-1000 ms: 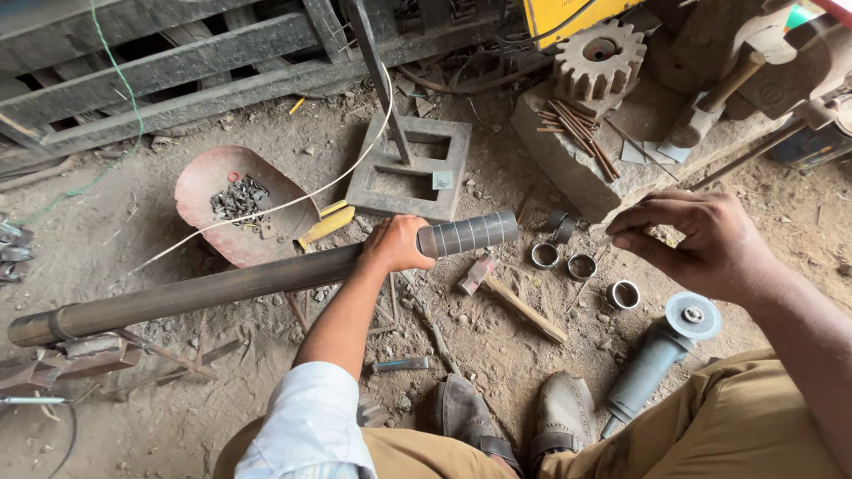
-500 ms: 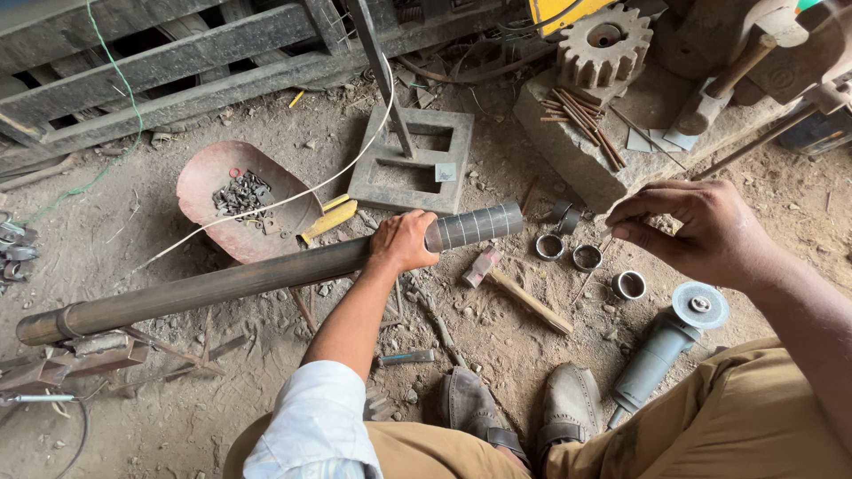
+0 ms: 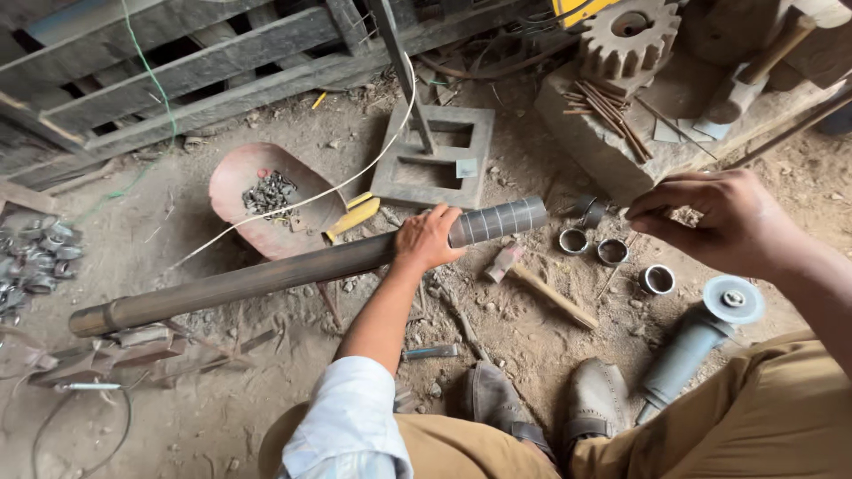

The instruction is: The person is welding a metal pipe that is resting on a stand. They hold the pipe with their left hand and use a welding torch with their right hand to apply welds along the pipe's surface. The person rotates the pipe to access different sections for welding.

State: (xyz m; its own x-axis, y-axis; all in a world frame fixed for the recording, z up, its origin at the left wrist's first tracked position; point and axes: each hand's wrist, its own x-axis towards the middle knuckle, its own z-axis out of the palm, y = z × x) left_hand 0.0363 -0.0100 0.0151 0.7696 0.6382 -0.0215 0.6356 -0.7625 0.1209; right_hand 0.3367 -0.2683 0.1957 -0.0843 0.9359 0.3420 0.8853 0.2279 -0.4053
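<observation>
Fingers of left hand (image 3: 428, 239) wrap long pipe (image 3: 293, 266) at frame centre; right hand (image 3: 723, 222) pinches something small (unclear). Pipe may roll off, grip one-handed.

Angle grinder (image 3: 697, 341) lying on dirt lower right, disc end up. Three short metal rings (image 3: 612, 252) just beside one another. Hammer (image 3: 540, 284) flat near rings. Rusty shovel blade (image 3: 266, 200) holding small metal scraps (image 3: 269, 192). Square metal frame (image 3: 435, 158) with upright post. Large gear (image 3: 627, 37) on stone block (image 3: 612, 146), thin rods (image 3: 612, 111) alongside.
</observation>
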